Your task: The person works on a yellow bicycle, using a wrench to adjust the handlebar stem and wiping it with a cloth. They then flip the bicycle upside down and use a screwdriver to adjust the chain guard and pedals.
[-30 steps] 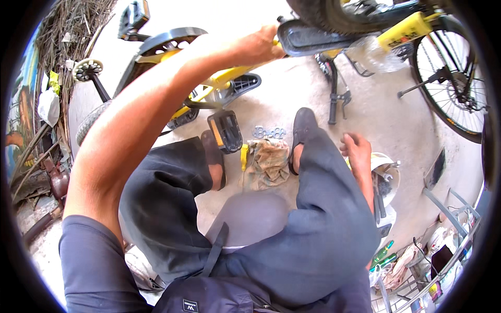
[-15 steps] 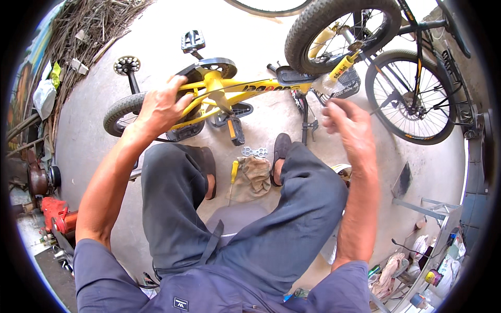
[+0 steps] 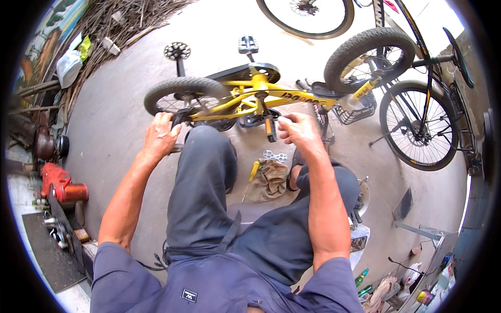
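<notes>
the left hand point(image 3: 160, 136) is by the back wheel point(image 3: 190, 83) of a yellow bike point(image 3: 259, 81), its fingers bent at a small black part point(image 3: 180, 116) there; i cannot tell if they squeeze it. the right hand point(image 3: 300, 133) has loosely bent fingers, just beside a black pedal point(image 3: 270, 129) with an orange strip; i cannot tell if they touch it or pinch anything. the bike is just past both hands, and its front wheel point(image 3: 334, 65) is up and to the right of the right hand. on the yellow bar, a bit past the right hand, is dark writing point(image 3: 302, 97). farther past that hand, a black bike point(image 3: 385, 121) has pale letters point(image 3: 379, 20) on its bar. between the arms, nearer the body than the hands, a small dark label point(image 3: 189, 296) with a white edge is on the shirt point(image 3: 219, 279). below and left of the right hand are a metal wrench point(image 3: 275, 156) with holes, a brown cloth point(image 3: 270, 180) and a yellow-handled screwdriver point(image 3: 254, 171).
</notes>
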Motion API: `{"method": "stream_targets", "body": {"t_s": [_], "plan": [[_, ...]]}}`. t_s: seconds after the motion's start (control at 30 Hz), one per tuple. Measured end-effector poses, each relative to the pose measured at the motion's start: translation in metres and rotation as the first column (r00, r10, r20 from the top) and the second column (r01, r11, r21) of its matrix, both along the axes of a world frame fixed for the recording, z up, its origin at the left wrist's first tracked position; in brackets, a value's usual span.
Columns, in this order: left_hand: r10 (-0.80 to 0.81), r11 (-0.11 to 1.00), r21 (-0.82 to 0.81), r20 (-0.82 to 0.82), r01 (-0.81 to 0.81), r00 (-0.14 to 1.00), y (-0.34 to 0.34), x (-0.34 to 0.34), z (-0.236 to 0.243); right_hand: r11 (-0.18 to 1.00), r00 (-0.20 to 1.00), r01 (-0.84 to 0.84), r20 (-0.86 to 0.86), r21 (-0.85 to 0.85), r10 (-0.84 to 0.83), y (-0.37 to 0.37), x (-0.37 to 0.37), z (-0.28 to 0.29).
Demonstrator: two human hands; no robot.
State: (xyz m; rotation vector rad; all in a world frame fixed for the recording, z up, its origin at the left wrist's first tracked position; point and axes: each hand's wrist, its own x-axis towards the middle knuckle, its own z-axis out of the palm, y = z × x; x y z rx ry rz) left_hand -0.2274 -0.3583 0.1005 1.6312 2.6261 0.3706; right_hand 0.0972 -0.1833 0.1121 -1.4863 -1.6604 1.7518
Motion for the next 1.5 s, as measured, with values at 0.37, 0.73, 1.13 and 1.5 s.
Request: {"method": "stream_targets", "body": {"t_s": [0.37, 0.73, 1.13, 1.5], "plan": [[-0.19, 0.968, 0.194, 0.148, 0.159, 0.971, 0.05, 0.029, 0.033, 0.955, 0.999, 0.036, 0.023, 0.293, -0.044, 0.002, -0.008, -0.031], [-0.562, 0.826, 0.266, 0.431, 0.496, 0.706, 0.278, 0.168, 0.119, 0.88, 0.986, -0.152, 0.137, 0.45, 0.1, -0.004, -0.045, -0.034], [-0.649, 0.694, 0.269, 0.634, 0.668, 0.419, 0.337, 0.219, 0.141, 0.899, 0.962, -0.268, 0.042, 0.346, 0.27, -0.015, -0.068, -0.018], [-0.685, 0.61, 0.385, 0.696, 0.693, 0.217, 0.356, 0.235, 0.141, 0.906, 0.944, -0.329, 0.096, 0.267, 0.315, -0.015, -0.071, -0.012]]}}
